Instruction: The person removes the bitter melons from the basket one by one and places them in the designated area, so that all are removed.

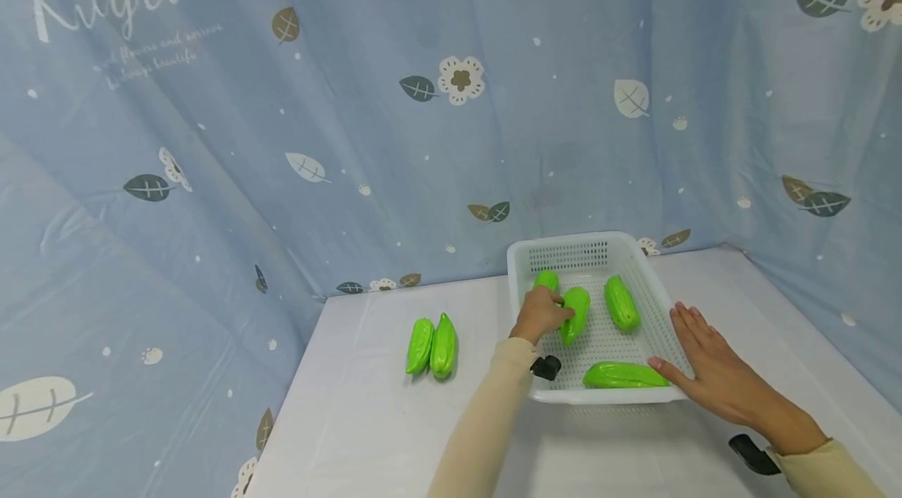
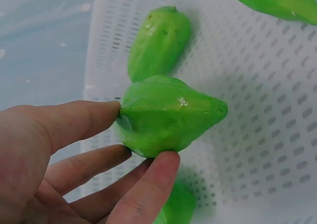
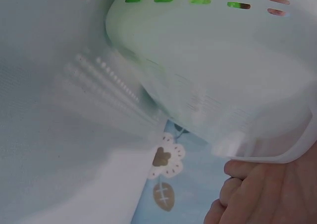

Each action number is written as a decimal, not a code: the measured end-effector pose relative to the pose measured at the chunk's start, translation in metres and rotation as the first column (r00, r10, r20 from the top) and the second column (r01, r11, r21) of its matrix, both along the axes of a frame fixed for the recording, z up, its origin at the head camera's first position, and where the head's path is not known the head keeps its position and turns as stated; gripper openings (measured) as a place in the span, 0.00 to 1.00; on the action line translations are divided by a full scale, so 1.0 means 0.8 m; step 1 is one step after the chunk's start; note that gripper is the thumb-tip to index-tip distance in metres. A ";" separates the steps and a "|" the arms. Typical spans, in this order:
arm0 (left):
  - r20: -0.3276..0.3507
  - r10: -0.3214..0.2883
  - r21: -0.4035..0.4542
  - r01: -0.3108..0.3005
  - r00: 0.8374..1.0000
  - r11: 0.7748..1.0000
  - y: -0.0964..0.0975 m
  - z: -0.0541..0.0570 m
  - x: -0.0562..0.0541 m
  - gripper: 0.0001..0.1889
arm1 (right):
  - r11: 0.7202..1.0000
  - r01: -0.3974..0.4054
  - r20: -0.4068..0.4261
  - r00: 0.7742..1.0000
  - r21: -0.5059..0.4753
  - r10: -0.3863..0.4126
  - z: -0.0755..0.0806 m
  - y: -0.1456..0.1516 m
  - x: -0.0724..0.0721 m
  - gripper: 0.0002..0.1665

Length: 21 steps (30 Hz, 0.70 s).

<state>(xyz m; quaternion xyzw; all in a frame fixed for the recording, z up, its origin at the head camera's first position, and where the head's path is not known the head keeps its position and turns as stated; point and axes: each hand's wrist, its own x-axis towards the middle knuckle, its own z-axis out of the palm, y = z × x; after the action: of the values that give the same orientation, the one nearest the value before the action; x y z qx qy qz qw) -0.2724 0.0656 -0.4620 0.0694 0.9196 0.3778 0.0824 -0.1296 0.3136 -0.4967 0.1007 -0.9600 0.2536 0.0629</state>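
In the head view my left hand (image 1: 541, 315) reaches into a white plastic basket (image 1: 658, 302). Its thumb and fingers pinch a green ridged fruit (image 1: 576, 316), broad at one end and tapered at the other; the left wrist view shows this fruit (image 2: 166, 117) from its pointed side. Touching or very near it is another green fruit (image 1: 546, 279). Two more lie in the basket, one on the right side (image 1: 622, 304) and one along the front wall (image 1: 623, 375). My right hand (image 1: 726, 377) rests at the basket's right rim with fingers straight and thumb spread.
Left of the basket, two green fruits (image 1: 431, 345) lie side by side on the white table (image 1: 352, 427). A blue curtain (image 1: 380, 130) with printed leaves and flowers hangs behind the table and down its sides. The basket's slotted wall (image 3: 198, 45) fills much of the right wrist view.
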 end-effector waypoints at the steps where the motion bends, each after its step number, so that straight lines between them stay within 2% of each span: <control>1: -0.002 -0.008 0.012 0.008 1.000 1.000 -0.001 0.000 -0.001 0.20 | 1.000 0.000 -0.002 1.000 0.003 0.000 0.000 0.000 0.000 0.57; 7: 0.001 -0.033 0.097 0.033 0.999 0.995 -0.007 -0.001 -0.003 0.20 | 1.000 -0.002 -0.016 1.000 0.008 0.002 0.000 0.000 0.001 0.57; 15: 0.035 -0.037 0.190 0.030 0.999 0.981 -0.013 0.000 0.001 0.18 | 1.000 0.006 0.016 1.000 0.002 -0.006 0.001 -0.003 0.002 0.57; 21: 0.049 -0.043 0.251 0.029 0.998 0.967 -0.018 0.001 0.002 0.18 | 1.000 0.008 -0.004 1.000 0.012 -0.008 -0.001 -0.004 0.003 0.57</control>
<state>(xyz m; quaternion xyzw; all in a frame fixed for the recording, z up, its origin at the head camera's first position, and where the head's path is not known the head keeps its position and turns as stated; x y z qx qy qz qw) -0.2710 0.0510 -0.4616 0.0856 0.8606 0.4911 0.1046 -0.1274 0.3104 -0.4971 0.0978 -0.9617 0.2476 0.0649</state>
